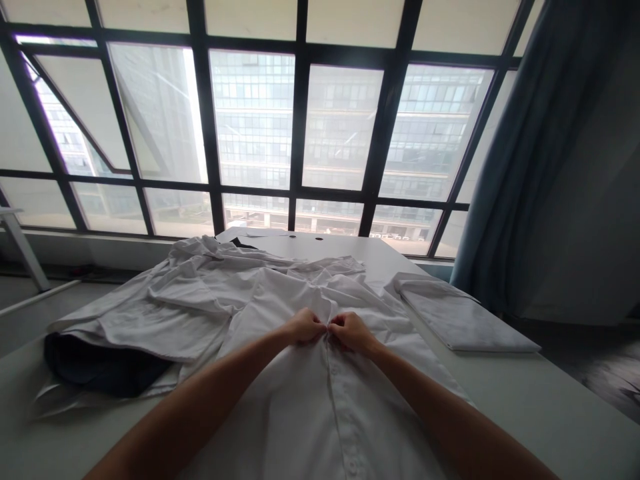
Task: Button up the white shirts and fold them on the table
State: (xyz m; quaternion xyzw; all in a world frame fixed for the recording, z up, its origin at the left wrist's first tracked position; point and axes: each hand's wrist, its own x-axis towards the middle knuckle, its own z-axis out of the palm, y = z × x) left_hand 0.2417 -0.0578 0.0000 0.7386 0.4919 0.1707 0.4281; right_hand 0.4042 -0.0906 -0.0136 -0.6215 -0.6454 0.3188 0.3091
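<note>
A white shirt lies spread on the table, its collar end toward the window and its button placket running down the middle toward me. My left hand pinches the placket edge near the upper chest. Close against it, my right hand pinches the other front edge, the fingertips of both hands almost meeting. Any button between the fingers is hidden. Below the hands, the two front edges lie together along the placket.
On the left is a heap of white garments with a dark cloth showing beneath. A folded white shirt lies at the right of the white table. Beyond stand a dark-framed window and a blue curtain.
</note>
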